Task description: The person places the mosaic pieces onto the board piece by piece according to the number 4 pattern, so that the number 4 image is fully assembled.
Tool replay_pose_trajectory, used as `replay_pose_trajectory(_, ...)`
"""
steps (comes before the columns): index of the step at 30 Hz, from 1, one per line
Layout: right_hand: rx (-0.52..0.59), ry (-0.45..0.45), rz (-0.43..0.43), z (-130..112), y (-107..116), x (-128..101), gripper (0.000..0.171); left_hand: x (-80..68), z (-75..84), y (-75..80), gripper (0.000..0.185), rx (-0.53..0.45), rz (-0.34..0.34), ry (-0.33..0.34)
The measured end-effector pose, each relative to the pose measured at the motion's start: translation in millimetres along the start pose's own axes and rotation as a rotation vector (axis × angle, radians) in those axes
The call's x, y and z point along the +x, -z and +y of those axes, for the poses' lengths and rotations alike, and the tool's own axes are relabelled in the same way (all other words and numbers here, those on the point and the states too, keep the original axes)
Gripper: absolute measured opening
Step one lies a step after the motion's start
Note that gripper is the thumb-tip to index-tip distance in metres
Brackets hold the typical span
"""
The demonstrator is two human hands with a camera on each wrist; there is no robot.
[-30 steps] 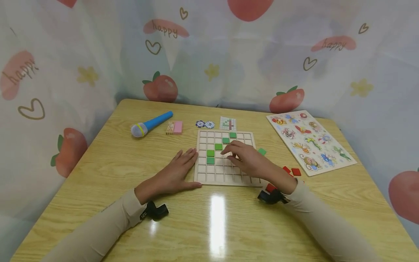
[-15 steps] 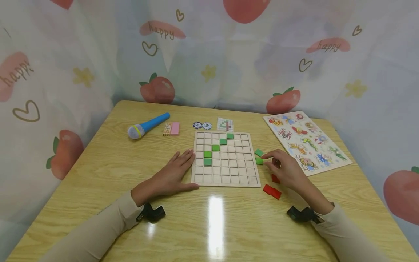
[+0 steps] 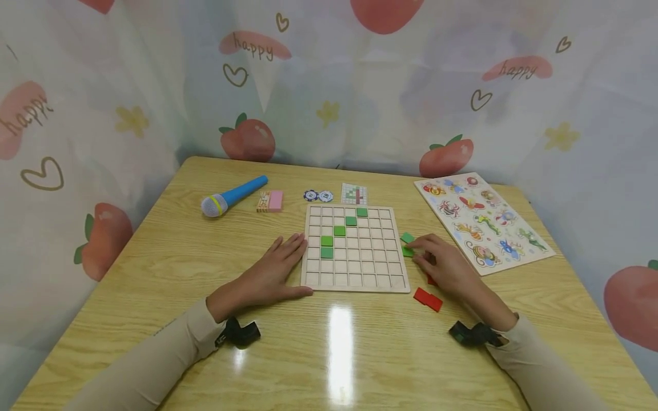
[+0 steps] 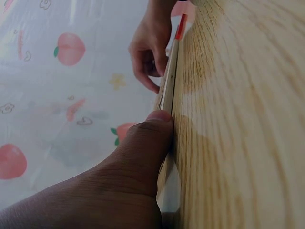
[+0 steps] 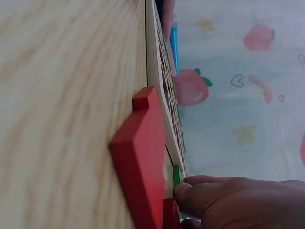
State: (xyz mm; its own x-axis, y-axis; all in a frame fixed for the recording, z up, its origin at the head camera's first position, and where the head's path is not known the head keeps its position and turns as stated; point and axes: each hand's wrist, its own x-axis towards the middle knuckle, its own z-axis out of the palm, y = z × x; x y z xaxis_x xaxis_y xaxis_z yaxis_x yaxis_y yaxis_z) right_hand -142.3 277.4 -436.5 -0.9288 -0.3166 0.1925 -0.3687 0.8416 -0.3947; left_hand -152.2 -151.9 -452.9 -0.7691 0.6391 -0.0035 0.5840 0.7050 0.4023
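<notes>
Red tiles [image 3: 428, 299] are seen nearest on the table [image 3: 169, 257], the grid board [image 3: 354, 249] is steadied by the flat, open-fingered left hand [image 3: 267, 274] at its left edge, and just right of it a green tile [image 3: 408, 251] is pinched by the right hand [image 3: 442, 264].

A child's play corner at home — strawberry-and-heart "happy" curtains [image 3: 329, 85] wrap a wooden tabletop [image 3: 154, 251] strewn with toys: microphone [image 3: 233, 196], insect puzzle [image 3: 483, 220].
</notes>
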Motion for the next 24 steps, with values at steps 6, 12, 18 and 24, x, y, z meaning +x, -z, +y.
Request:
replay_pose_trajectory(6,0.001,0.104,0.073,1.9,-6.8,3.7,0.024,-1.7,0.4,0.9,0.113,-0.030,0.007,-0.003)
replay_pose_trajectory(12,-0.009,0.077,0.047,-2.1,-2.9,3.6,0.020,-1.2,0.0,-1.1,0.113,-0.027,-0.002,-0.002)
replay_pose_trajectory(18,-0.018,0.179,0.059,-20.9,14.2,11.0,0.020,0.3,0.0,-0.3,0.113,-0.006,-0.018,0.010)
replay_pose_trajectory(24,0.022,0.305,-0.067,-67.5,15.0,37.8,0.018,0.7,-0.1,0.7,0.113,-0.011,-0.010,0.007)
